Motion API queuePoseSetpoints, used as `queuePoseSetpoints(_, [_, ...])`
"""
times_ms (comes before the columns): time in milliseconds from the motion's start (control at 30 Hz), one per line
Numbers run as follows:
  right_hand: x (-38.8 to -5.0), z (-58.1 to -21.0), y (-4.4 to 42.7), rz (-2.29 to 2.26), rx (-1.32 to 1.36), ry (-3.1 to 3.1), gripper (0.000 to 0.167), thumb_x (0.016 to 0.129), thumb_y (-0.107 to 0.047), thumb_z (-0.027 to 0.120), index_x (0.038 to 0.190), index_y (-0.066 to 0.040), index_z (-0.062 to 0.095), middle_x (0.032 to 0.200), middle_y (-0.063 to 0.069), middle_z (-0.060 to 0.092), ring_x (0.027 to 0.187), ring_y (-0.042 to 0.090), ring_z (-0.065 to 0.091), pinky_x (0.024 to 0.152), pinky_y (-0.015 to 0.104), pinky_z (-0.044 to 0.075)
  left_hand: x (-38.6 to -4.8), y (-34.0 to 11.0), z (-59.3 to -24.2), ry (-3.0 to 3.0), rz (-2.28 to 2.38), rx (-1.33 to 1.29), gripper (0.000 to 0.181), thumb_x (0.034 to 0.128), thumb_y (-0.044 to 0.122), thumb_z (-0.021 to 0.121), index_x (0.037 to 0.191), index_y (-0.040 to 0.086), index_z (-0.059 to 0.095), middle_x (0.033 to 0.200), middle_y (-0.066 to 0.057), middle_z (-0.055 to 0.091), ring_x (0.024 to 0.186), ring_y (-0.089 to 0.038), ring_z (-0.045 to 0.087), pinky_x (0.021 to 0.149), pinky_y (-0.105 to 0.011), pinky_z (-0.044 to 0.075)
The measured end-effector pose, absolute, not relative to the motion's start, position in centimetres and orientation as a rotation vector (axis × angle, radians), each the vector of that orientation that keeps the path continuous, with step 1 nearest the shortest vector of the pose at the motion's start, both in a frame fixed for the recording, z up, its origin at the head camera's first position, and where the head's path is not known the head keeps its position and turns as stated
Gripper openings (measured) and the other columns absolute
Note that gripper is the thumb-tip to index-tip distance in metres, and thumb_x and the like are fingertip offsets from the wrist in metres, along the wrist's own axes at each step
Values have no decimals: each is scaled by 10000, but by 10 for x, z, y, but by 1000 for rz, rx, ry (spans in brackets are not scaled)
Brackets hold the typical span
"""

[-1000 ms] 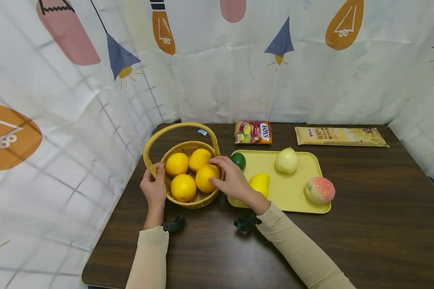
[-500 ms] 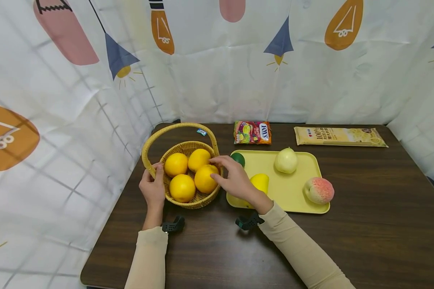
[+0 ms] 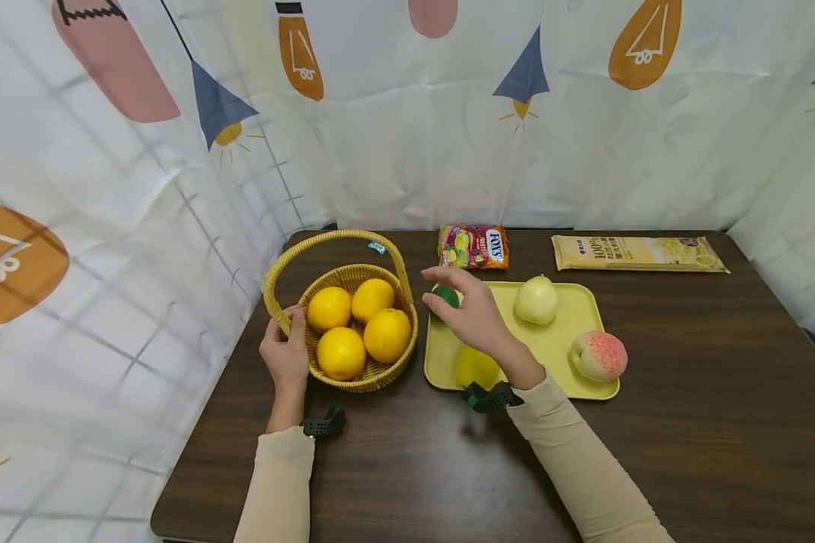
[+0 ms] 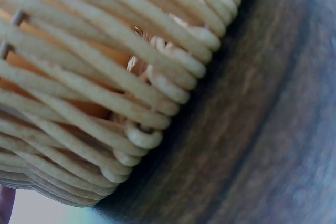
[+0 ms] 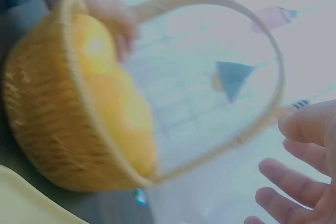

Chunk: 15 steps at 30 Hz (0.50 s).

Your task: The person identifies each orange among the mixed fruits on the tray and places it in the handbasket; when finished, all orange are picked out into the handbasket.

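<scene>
A wicker basket (image 3: 363,384) with a tall hooped handle (image 3: 339,236) holds several oranges (image 3: 341,353). My left hand (image 3: 288,358) grips the basket's left side at the foot of the handle; the left wrist view shows the woven wall (image 4: 94,77) close up. Right of the basket, my right hand (image 3: 478,320) hovers over a yellow tray (image 3: 543,369), fingers spread and holding nothing. Beneath it, a dark green fruit (image 3: 446,295) and a yellow mango (image 3: 476,367) are partly covered. Also on the tray are a pale green round fruit (image 3: 536,300) and a pink peach (image 3: 599,356).
Behind the tray lies a colourful Fox's candy bag (image 3: 474,247). A long yellow noodle package (image 3: 640,254) lies at the back right. A small blue wrapper (image 3: 376,246) shows behind the basket. A patterned curtain (image 3: 407,151) hangs along the back and left of the table.
My right hand has left the orange at the basket's right side and moved right, over the tray. The left hand stays on the basket, and the oranges lie as before.
</scene>
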State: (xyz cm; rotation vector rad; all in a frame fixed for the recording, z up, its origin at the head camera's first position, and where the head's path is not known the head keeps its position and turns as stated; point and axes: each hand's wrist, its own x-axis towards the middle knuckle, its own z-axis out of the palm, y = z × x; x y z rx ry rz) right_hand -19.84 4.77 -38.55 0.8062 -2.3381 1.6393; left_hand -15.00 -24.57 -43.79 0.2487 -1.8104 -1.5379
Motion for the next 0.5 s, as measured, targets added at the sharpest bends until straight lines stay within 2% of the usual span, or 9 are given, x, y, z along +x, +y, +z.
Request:
queuePoseSetpoints(100, [-202,-377,62,1716,783,-2242,319,937,-119,658,1251,-65,640,1223,98,648,1130,238,585,1010,405,438,-150,-245,-438,-1801,-1472,245,252,937,113,655,1062,-103,686,1013,-207,690,848,-29,597,763,-188,463])
queuePoseSetpoints(200, [-204,-367,77,1823,751,-2149,301,942,-83,641,1235,-14,634,1216,139,647,1108,240,601,977,345,464,-150,-244,-437,-1792,-1380,241,236,922,79,666,1068,-106,678,1025,-248,675,859,-51,598,762,-181,447])
queuePoseSetpoints(367, [-197,-361,100,1986,680,-2086,301,960,-61,605,1239,49,598,1192,129,649,1081,157,605,918,238,486,-143,-240,-429,-1775,-1302,203,335,904,46,644,1196,-111,602,1183,-235,633,1096,-237,574,944,-227,401])
queuePoseSetpoints(500, [-193,-362,115,1932,682,-2195,295,965,-93,608,1236,23,609,1176,123,651,1083,151,610,928,239,483,-134,-230,-412,-1710,-1225,96,474,878,79,603,1302,-116,521,1304,-232,569,1248,-282,501,1072,-306,343])
